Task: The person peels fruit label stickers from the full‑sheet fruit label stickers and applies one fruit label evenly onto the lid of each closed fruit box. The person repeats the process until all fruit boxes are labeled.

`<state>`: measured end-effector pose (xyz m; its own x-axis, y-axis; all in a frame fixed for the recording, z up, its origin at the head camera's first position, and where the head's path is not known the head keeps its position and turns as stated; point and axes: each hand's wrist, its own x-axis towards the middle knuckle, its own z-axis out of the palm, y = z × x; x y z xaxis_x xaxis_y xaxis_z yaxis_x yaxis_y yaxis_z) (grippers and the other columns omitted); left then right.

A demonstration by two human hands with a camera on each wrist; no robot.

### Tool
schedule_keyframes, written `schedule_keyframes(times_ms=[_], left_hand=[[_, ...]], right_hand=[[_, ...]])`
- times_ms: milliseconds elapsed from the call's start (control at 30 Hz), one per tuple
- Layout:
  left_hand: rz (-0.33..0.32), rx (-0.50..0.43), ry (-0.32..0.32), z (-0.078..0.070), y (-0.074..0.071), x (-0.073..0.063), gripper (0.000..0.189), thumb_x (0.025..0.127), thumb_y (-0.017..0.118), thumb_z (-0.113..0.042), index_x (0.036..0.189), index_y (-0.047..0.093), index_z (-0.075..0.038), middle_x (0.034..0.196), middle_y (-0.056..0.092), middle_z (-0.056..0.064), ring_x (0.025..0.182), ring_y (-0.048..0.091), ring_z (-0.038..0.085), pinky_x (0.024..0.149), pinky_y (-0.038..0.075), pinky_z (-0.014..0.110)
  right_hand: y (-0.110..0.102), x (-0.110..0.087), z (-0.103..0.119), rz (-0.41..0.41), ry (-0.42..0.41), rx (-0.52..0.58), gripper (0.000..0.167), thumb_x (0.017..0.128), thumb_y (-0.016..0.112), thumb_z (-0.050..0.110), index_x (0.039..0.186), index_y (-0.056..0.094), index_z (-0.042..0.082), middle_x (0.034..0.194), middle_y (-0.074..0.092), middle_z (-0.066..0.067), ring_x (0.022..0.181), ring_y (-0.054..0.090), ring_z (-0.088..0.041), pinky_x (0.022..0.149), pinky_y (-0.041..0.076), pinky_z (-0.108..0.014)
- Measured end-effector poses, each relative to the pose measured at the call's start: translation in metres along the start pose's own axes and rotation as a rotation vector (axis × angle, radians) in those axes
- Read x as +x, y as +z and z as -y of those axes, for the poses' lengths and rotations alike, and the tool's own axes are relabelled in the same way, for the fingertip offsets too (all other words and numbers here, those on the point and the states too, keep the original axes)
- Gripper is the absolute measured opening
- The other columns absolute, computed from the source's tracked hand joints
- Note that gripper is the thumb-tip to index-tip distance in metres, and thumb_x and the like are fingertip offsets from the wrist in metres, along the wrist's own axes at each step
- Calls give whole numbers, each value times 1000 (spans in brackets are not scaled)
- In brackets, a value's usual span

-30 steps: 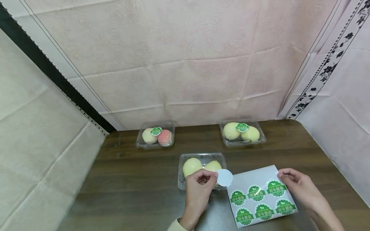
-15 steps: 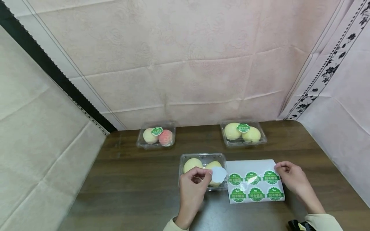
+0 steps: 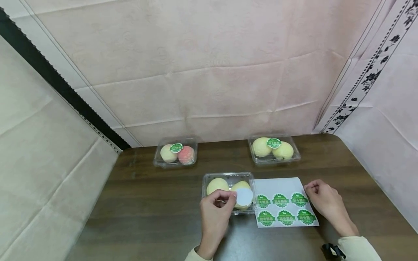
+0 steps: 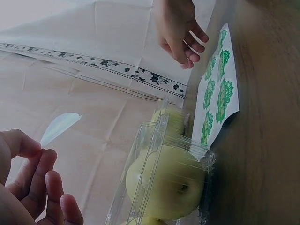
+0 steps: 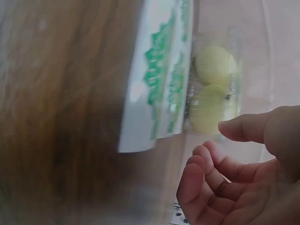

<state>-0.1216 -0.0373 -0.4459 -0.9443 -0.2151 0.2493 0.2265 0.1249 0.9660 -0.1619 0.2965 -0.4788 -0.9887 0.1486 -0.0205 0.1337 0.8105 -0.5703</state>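
Observation:
My left hand (image 3: 213,217) pinches a round sticker (image 3: 244,197) between thumb and fingertips, its white side showing in the head view. In the left wrist view the sticker (image 4: 61,126) curves slightly. Below it stands a clear plastic box (image 3: 228,177) with two pale yellow-green fruits (image 3: 217,185), partly hidden by that hand. To the box's right a white sticker sheet (image 3: 277,184) with several green round labels lies on the table. My right hand (image 3: 326,203) is beside the sheet's right edge. In the right wrist view its thumb and loosely bent fingers (image 5: 192,183) hold nothing.
At the back left is a clear box (image 3: 175,163) with one pale and one pink fruit, bearing a green label. Another labelled box (image 3: 274,161) with two yellow-green fruits stands back right. Pale cloth (image 3: 202,90) hangs behind the wooden table (image 3: 137,210).
My right hand has laid the sticker sheet down beside the front box and let go of it. My left hand has moved the round sticker a little left, over the right-hand fruit.

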Motion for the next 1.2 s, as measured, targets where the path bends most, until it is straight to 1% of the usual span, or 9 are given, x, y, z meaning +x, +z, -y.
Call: schedule_keyframes(times_ms=[267,433,567,700,800,900,1000,1100,1200], left_hand=[[-10,6,-13,-3,-1,1,13,84,85,-8,77,80,-16,70,72,-3,56,56,9,54,47,20],[-14,12,-9,-6,-1,2,14,84,86,-8,75,80,-17,69,71,-4,56,55,9,54,47,20],[-21,19,20,-7,0,6,16,84,85,-6,74,80,-18,70,72,-6,61,59,7,58,49,21],[-33,18,44,-10,1,10,16,85,85,-7,74,79,-17,70,71,-6,64,61,7,60,51,23],[-45,16,47,-13,1,12,15,85,84,-6,75,80,-16,70,71,-6,65,61,8,61,52,24],[-55,8,47,-16,1,16,15,85,84,-6,75,80,-16,71,72,-6,66,62,9,61,51,23],[-67,-8,54,-19,1,18,14,85,82,-4,75,80,-15,72,73,-5,65,62,9,61,51,23],[-84,-15,59,-20,1,20,14,85,82,-4,76,80,-14,72,74,-4,65,62,8,61,51,23],[-101,-17,51,-21,0,20,13,86,82,-5,76,81,-14,74,74,-4,67,63,9,61,51,24]], right_hand=[[-12,-16,17,-69,-40,6,31,108,58,25,112,67,-4,94,70,-13,79,61,-24,65,43,-37],[-16,-30,34,-161,-109,34,24,108,61,23,111,69,1,92,71,-10,74,58,-18,62,42,-32],[-22,-45,58,-242,-168,63,17,106,64,22,107,71,7,88,71,-4,72,58,-9,60,43,-28],[-31,-60,86,-272,-213,100,12,105,67,22,107,73,11,89,72,-1,73,57,-2,60,45,-25],[-34,-70,106,-287,-258,143,8,104,69,18,106,74,12,88,71,2,72,56,-1,60,45,-21],[-31,-78,127,-311,-317,200,4,101,72,12,103,76,13,84,69,5,71,56,-1,60,45,-17],[-24,-86,147,-317,-376,277,7,99,74,6,99,76,13,82,67,7,71,57,-2,62,46,-14],[-15,-94,163,-309,-399,354,11,97,75,4,96,75,15,79,66,9,70,58,-3,63,47,-14],[-6,-99,176,-297,-399,423,15,96,75,3,93,75,17,77,65,10,66,58,-4,63,47,-16]])
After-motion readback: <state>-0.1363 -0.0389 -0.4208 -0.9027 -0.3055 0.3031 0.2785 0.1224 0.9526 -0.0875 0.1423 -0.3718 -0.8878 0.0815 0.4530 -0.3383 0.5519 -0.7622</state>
